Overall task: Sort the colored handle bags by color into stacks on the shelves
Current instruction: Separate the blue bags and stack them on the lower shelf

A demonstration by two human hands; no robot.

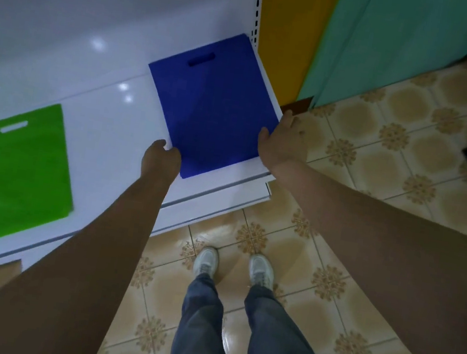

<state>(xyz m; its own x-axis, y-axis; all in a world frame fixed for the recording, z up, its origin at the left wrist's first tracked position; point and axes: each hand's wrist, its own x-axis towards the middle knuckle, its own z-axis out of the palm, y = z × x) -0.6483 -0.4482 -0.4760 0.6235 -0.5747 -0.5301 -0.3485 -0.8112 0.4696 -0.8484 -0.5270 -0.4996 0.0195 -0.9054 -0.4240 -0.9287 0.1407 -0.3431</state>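
Blue bag (212, 105) lying flat at the right end of the white shelf (108, 117), its handle slot toward the back. The left hand (160, 160) touches the near-left corner and the right hand (280, 141) the near-right edge, well apart; whether the fingers pinch the fabric or merely press it cannot be told. The placement suggests squaring the bag to the shelf end. A green bag (16, 173) lies well to the left, apparently a separate colour stack. Both bags are thin, matte rectangles with die-cut oval handles; the shelf is glossy.
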